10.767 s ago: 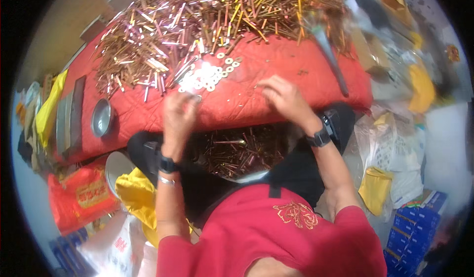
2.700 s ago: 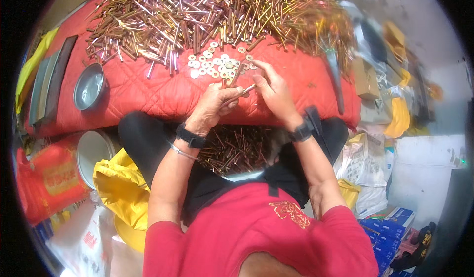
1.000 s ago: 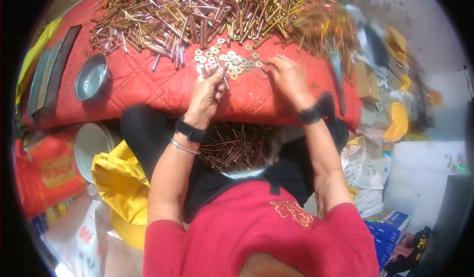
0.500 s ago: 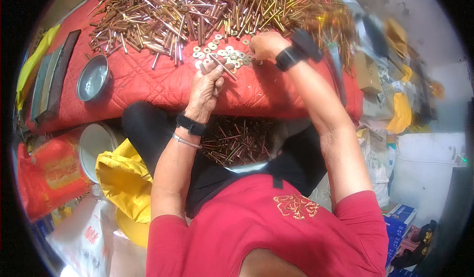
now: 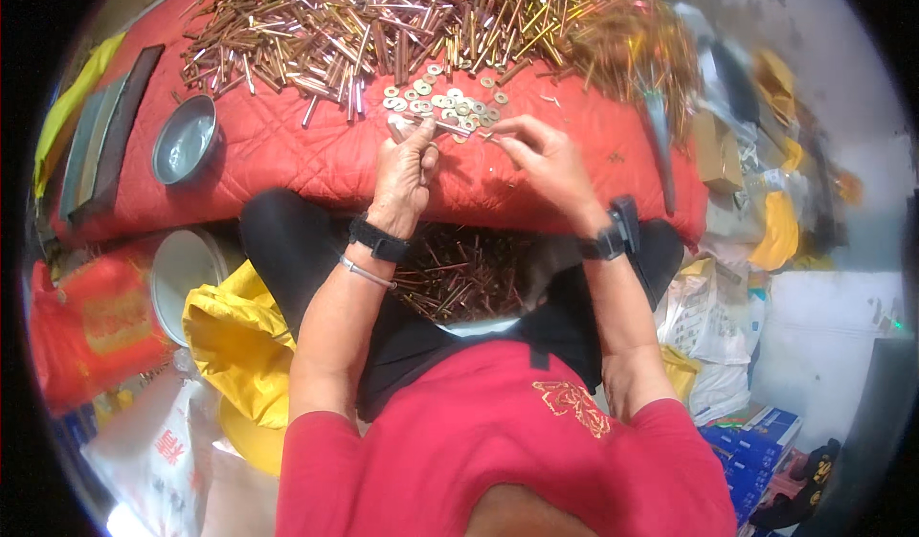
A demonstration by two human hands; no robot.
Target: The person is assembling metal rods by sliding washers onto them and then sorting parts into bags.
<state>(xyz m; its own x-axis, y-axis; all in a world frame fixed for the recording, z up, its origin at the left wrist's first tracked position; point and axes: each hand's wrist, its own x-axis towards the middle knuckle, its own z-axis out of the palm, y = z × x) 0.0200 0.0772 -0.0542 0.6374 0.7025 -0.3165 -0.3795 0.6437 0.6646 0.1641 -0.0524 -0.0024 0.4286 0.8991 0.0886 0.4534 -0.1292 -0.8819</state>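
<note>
My left hand is closed around a thin metal rod, whose free end points right. Just off that end, my right hand pinches a small metal washer, seen nearly edge-on, between thumb and fingertips. The washer and the rod's tip look slightly apart. Beyond both hands, loose flat washers lie scattered on the red quilted cover. Behind them spreads a large heap of coppery metal rods.
A grey metal bowl stands at the left of the cover, beside long flat bars. Between my legs sits a container of more dark rods. A yellow cloth and a red sack lie at left, blue boxes at lower right.
My right hand has come back from the far side of the washers toward me, with a washer in its fingers, to the rod's end. My left hand still holds the rod, now lying flatter.
</note>
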